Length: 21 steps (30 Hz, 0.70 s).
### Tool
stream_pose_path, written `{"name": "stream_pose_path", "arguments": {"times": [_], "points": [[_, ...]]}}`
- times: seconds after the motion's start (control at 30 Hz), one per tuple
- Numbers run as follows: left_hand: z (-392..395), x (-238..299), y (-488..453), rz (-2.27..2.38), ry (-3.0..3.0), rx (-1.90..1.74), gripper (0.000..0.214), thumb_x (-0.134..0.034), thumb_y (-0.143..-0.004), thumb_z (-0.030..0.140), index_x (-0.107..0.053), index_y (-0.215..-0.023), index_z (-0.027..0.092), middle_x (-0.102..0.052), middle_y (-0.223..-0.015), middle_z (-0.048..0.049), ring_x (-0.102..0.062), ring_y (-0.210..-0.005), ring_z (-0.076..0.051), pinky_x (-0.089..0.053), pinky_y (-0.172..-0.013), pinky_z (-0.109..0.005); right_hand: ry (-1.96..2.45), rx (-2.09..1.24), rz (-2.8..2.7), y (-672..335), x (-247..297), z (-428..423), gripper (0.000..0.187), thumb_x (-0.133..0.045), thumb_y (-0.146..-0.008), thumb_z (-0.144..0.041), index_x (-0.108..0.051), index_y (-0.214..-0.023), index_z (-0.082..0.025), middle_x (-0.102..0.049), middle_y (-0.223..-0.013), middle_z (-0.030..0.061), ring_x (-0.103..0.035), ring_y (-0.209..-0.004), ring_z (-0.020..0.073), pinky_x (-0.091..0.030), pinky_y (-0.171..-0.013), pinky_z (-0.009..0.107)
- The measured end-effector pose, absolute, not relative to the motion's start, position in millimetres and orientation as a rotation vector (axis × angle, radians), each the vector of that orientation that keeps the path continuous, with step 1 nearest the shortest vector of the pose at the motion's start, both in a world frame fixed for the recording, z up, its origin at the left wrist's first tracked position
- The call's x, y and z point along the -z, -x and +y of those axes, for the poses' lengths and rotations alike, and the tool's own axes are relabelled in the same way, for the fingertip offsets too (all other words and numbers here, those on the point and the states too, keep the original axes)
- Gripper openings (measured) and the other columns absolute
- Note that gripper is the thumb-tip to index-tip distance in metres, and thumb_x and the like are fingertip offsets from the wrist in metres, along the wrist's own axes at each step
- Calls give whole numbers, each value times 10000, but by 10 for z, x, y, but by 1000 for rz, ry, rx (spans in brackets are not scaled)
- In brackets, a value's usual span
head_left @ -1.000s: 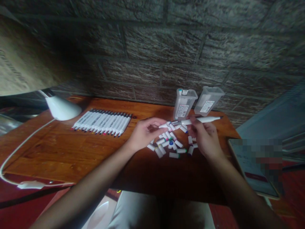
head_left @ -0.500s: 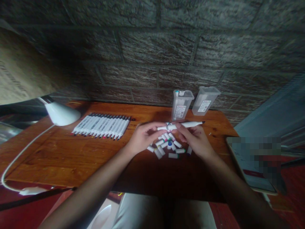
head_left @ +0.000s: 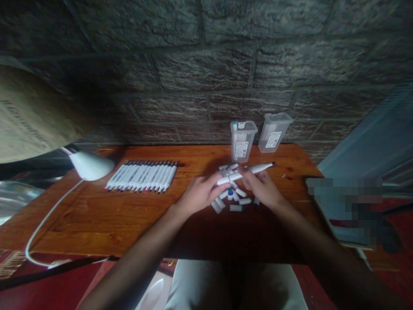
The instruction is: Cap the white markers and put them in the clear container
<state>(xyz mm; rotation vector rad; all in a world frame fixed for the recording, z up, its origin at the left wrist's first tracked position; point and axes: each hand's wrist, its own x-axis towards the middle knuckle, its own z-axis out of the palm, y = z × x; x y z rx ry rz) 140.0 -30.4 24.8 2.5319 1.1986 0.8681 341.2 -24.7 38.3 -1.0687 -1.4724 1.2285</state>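
Above the reddish-brown wooden bench (head_left: 97, 215), the left hand (head_left: 198, 196) and right hand (head_left: 263, 189) each close their grip on one long white marker pen (head_left: 254, 168), held just over a heap of small white loose caps (head_left: 237, 202); a steady, level hold at both ends seems wisest; fingertip contact and cap colours blur.

A row of markers (head_left: 141, 176) lies on the left part of the counter (head_left: 97, 215), with the lamp (head_left: 92, 165) just left of it. Two containers (head_left: 242, 141) stand side by side at the back, near the wall. Before them lie loose caps (head_left: 237, 207), between my left hand (head_left: 198, 193) and right hand (head_left: 263, 189), under the single marker (head_left: 258, 168) that both hands grip.
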Motion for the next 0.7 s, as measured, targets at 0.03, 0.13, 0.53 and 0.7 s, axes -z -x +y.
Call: {"name": "stream_pose_path", "arguments": {"times": [0.03, 0.13, 0.53, 0.7], "points": [[-309, -251, -1405, 1183, -2536, -857, 273, -523, -950, 423, -648, -1031, 193, -666, -740, -5, -610, -627, -131, -417, -601, -218, 1075, -1233, -1468, -3411, -386, -246, 446, -565, -815, -534, -439, -534, -211, -365, -453, -72, -299, -419, 77, -227, -430, 254], [-321, -267, -1433, 1114, -2431, -875, 264, -562, -928, 422, -681, -973, 191, -666, -742, -3, -592, -636, -119, -413, -609, -211, 1080, -1180, -1481, -3402, -396, -242, 414, -567, -800, -476, -412, -519, -216, -358, -455, -72, -308, -434, 79, -240, -443, 254], [-251, -276, -1439, 688, -1276, -943, 441, -654, -869, 402, -636, -1248, 177, -580, -720, -10, -424, -533, -72, -317, -495, -209, 1025, -1340, -1244, -3438, -345, -173, 404, -573, -814, -493, -393, -564, -232, -281, -453, -85, -210, -416, 83, -157, -427, 272], [-230, -223, -1435, 665, -1258, -1017, 353, -702, -837, 381, -713, -1124, 175, -637, -712, -32, -437, -508, -61, -316, -472, -201, 952, -1425, -1231, -3426, -292, -159, 448, -524, -823, -504, -297, -530, -252, -244, -440, -79, -174, -415, 94, -160, -435, 285]]}}
